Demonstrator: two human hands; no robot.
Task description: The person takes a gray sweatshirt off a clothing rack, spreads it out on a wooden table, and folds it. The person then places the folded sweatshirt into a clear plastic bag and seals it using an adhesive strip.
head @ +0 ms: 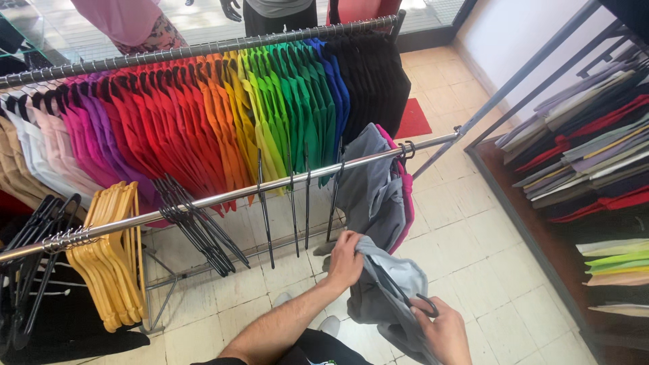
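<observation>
Left hand (345, 259) gripping grey shirt (385, 287) below the rail (223, 196), right hand (443, 328) closed on black hanger (400, 292) (hook showing), yellow hangers (111, 253) further along the rail.

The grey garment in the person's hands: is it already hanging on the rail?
No. The grey garment is off the rail, held by both hands, a black hanger inside.
</observation>
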